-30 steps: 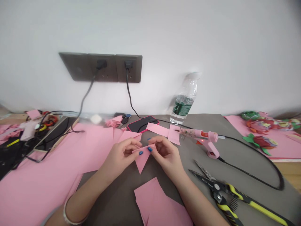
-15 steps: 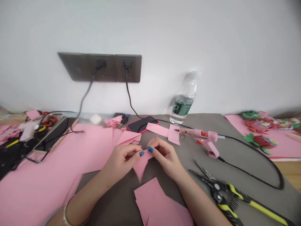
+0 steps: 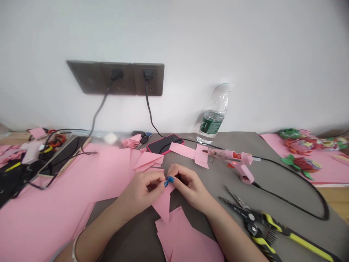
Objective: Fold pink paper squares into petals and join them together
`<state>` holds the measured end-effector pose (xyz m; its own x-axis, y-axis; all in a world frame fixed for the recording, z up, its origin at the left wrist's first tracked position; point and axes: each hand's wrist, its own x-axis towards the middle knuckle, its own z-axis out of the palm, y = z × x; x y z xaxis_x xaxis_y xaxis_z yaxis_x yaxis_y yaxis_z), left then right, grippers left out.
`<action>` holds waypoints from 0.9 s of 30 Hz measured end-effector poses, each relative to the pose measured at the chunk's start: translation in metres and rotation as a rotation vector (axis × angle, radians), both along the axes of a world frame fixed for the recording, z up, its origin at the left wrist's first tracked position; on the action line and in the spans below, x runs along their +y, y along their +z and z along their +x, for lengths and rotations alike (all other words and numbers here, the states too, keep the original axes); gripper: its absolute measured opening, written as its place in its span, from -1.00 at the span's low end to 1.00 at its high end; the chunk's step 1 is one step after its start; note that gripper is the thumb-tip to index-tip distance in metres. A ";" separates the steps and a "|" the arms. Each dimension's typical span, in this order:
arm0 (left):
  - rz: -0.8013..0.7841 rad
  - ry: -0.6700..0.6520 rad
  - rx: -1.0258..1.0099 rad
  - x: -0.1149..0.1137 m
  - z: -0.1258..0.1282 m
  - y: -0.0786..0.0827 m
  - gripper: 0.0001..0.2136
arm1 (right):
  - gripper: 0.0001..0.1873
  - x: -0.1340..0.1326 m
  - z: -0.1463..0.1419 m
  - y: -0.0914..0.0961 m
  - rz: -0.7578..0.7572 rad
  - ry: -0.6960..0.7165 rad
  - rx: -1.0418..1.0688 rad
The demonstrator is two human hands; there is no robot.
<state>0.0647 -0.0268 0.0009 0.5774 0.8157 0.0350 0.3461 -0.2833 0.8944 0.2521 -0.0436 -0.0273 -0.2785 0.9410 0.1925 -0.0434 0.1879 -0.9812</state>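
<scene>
A pink paper piece point(image 3: 162, 205), tapering to a point and apparently only part-shaped, hangs over the table point(image 3: 125, 236) between the left hand point(image 3: 144, 189) and right hand point(image 3: 190, 186), both pinching its top. Flat pink sheets point(image 3: 188, 236) nearer the body look unworked; folded pink papers point(image 3: 149, 159) beyond seem done; a glue gun point(image 3: 242, 163) lies unheld.

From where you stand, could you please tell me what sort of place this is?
It looks like a papercraft worktable, judging by the pink glue gun, the handmade-looking flowers and the pink paper piece pinched by the left hand and right hand.
</scene>
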 end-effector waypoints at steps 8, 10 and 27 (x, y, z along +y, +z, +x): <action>-0.153 0.071 -0.051 0.006 -0.007 0.006 -0.77 | -0.69 0.010 0.004 -0.007 -0.145 -0.232 0.324; -0.215 0.095 -0.087 0.008 -0.012 0.005 -0.80 | -0.66 0.013 0.008 -0.008 -0.192 -0.295 0.464; 0.045 0.013 0.047 0.003 -0.003 -0.004 -0.75 | -0.81 0.006 0.004 0.000 0.009 -0.102 -0.131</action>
<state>0.0617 -0.0236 -0.0035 0.5690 0.8212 0.0445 0.3912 -0.3179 0.8636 0.2564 -0.0379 -0.0277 -0.2051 0.9640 0.1690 0.1044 0.1933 -0.9756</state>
